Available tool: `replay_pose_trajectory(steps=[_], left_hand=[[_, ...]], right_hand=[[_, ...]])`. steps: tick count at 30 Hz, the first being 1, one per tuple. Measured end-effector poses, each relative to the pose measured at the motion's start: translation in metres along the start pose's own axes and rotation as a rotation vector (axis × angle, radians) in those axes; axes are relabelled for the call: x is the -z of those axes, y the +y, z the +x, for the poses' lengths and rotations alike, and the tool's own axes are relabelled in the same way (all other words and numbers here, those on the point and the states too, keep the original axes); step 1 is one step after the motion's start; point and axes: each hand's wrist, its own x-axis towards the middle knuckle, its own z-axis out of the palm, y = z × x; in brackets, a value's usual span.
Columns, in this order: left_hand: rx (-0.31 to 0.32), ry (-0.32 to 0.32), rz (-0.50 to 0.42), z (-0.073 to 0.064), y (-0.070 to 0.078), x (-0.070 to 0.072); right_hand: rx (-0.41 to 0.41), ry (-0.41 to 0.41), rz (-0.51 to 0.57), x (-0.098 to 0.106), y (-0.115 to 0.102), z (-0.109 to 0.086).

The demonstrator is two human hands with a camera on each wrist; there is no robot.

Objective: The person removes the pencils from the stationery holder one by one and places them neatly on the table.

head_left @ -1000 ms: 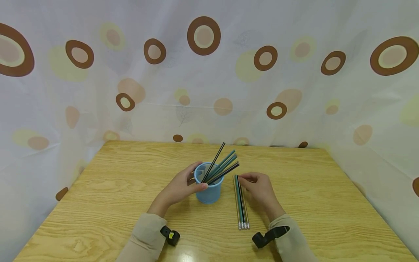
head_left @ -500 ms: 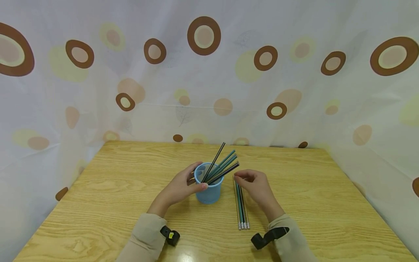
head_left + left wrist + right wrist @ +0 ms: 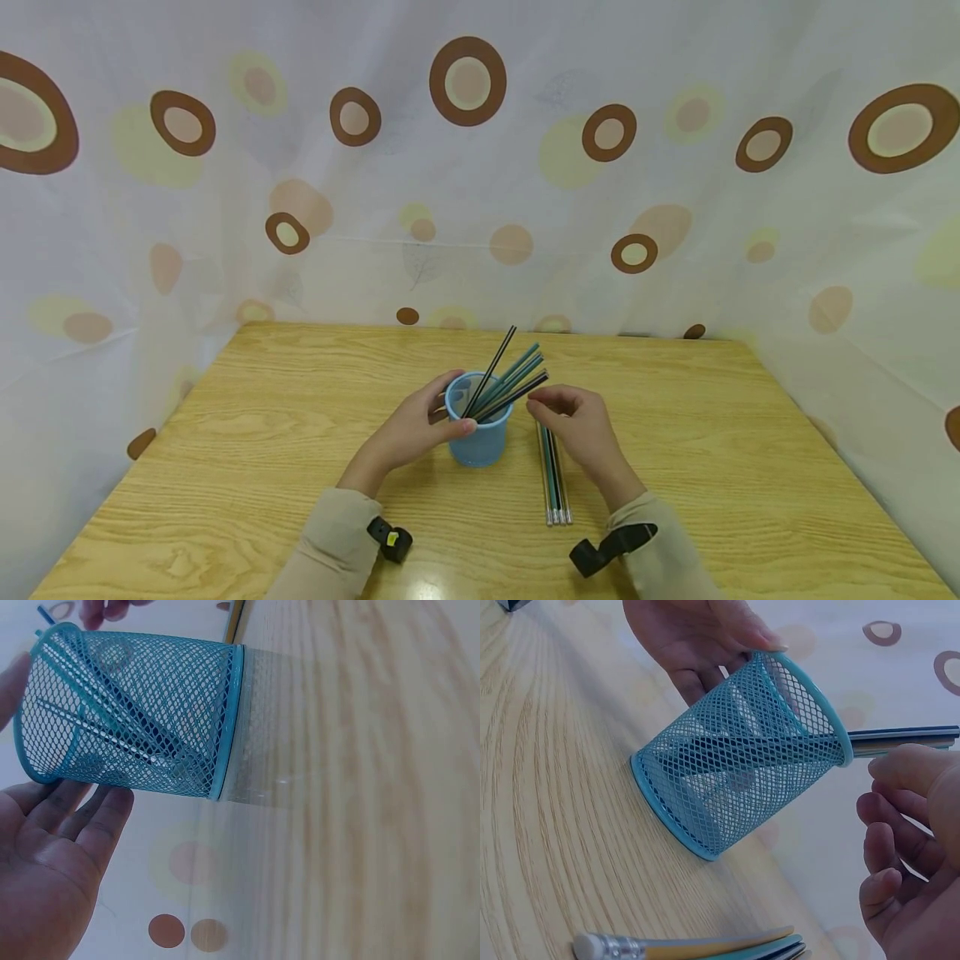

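A light-blue mesh pencil holder (image 3: pixel 478 446) stands on the wooden table. My left hand (image 3: pixel 408 427) holds it from the left, thumb at the front of the rim and fingers round the far side. Several dark and teal pencils (image 3: pixel 512 388) lean out of its mouth to the right. My right hand (image 3: pixel 585 427) is just right of them, fingers bent and thumb near the index finger; no pencil shows in it in the right wrist view. Below it, a row of pencils (image 3: pixel 553 487) lies on the table, eraser ends toward me and far ends partly covered by the hand.
The wooden tabletop (image 3: pixel 262 417) reaches back to a white curtain (image 3: pixel 480 183) patterned with brown and yellow circles, which also hangs along both sides. Black wrist cameras sit on both sleeves.
My right hand has moved left and slightly away from me, from the right side of the pencil row toward the holder. The left hand, the holder and the lying pencils stay in place.
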Motion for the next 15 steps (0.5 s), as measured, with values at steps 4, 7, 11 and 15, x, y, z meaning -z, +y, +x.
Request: replay_pose_trajectory(steps=[4, 7, 11, 15], left_hand=[[-0.006, -0.003, -0.002, 0.001, 0.000, 0.000], [-0.005, -0.001, -0.002, 0.001, 0.000, 0.000], [0.003, 0.003, -0.008, 0.001, 0.000, 0.000], [0.002, 0.001, -0.015, 0.000, 0.001, 0.000]], right_hand=[[0.034, -0.003, -0.020, -0.002, -0.002, -0.001], [0.044, -0.011, -0.029, -0.004, -0.005, -0.001], [0.055, -0.026, -0.030, -0.006, -0.015, -0.005], [0.066, -0.033, -0.040, -0.009, -0.034, -0.011]])
